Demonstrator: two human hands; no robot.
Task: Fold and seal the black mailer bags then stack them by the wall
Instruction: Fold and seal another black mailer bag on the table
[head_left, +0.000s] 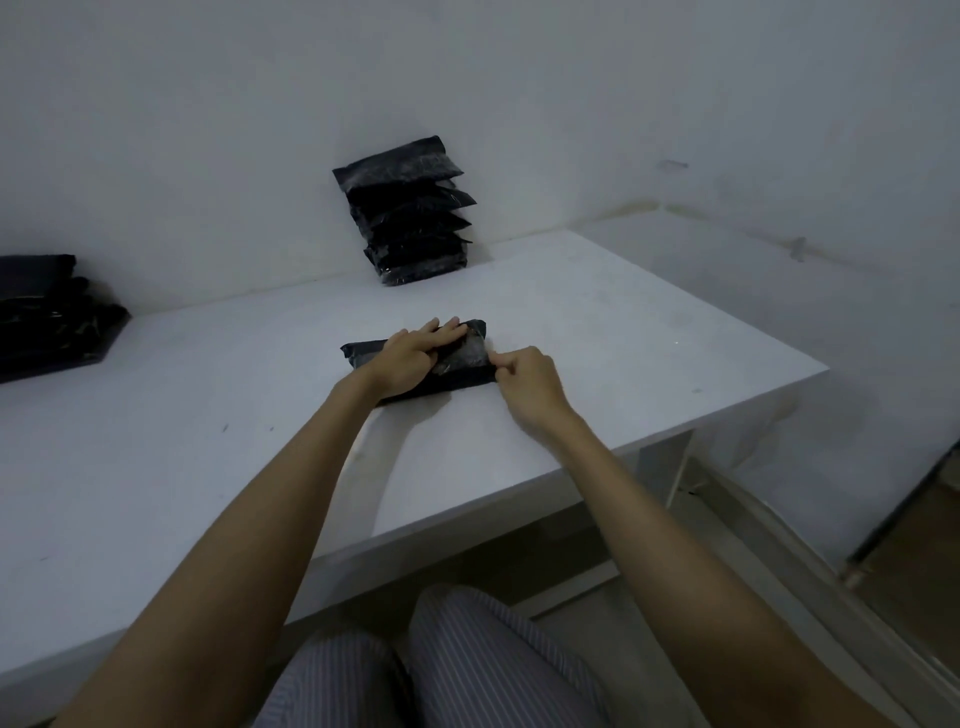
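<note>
Two hands worked one mailer bag (363, 351) mid-worktop (623, 338): left hand (410, 353) pressed flat, right hand (524, 376) pinched its flap.

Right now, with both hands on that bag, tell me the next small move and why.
Probably press the flap down along the right end to close it. The left hand lies flat on the black mailer bag, pinning it to the table, while the right hand pinches at its right edge. The bag is not yet on the stack by the wall.
</note>
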